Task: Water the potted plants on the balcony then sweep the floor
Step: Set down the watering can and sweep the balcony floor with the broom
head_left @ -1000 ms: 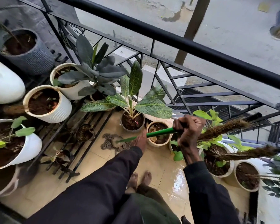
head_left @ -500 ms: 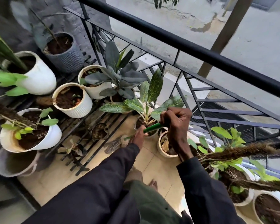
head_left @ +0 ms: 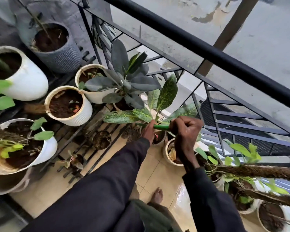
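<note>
A green broom handle runs between my two hands, above the speckled-leaf plant by the railing. My right hand grips the handle's upper part in a fist. My left hand holds it lower down, fingers wrapped round it. The broom's head is hidden behind my left hand and sleeve. White pots with dark soil and a dark-leaved plant stand to the left. A small cream pot sits under my right wrist.
The black railing crosses the view above the plants. A black metal rack holds small pots on the left. Wet beige floor tiles shine beside my bare foot. Climbing plants on mossy poles lean in at right.
My hands and the green handle moved forward toward the speckled plant, and less of the handle shows. The view shifted left, bringing more pots in on the left.
</note>
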